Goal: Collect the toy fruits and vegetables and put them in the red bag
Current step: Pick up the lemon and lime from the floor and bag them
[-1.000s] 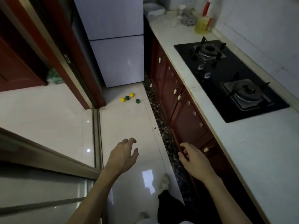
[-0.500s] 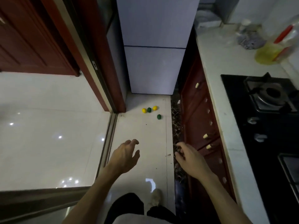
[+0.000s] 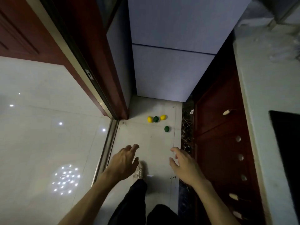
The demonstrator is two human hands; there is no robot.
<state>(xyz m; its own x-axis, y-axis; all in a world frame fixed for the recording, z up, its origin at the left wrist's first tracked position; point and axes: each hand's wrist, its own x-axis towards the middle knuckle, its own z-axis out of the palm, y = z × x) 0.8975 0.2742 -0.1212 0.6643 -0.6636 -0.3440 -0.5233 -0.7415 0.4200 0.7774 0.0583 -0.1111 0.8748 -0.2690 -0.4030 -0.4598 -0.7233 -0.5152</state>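
In the head view, the left yellow lemon (image 3: pixel 149 119), the middle green lime (image 3: pixel 156 119) and the right yellow lemon (image 3: pixel 163 117) are lying in a tight row on the floor (image 3: pixel 142 140), just in front of the fridge (image 3: pixel 170 70). The lone green lime (image 3: pixel 166 128) is sitting slightly nearer. The left hand (image 3: pixel 123 161) and right hand (image 3: pixel 185 164) are hovering well short of them, fingers loosely spread, holding nothing. The red bag is not showing. The toys are looking small, light, hard and smooth, so probably prone to rolling. Pinching each across its middle, thumb opposing fingertips, seems the safest hold.
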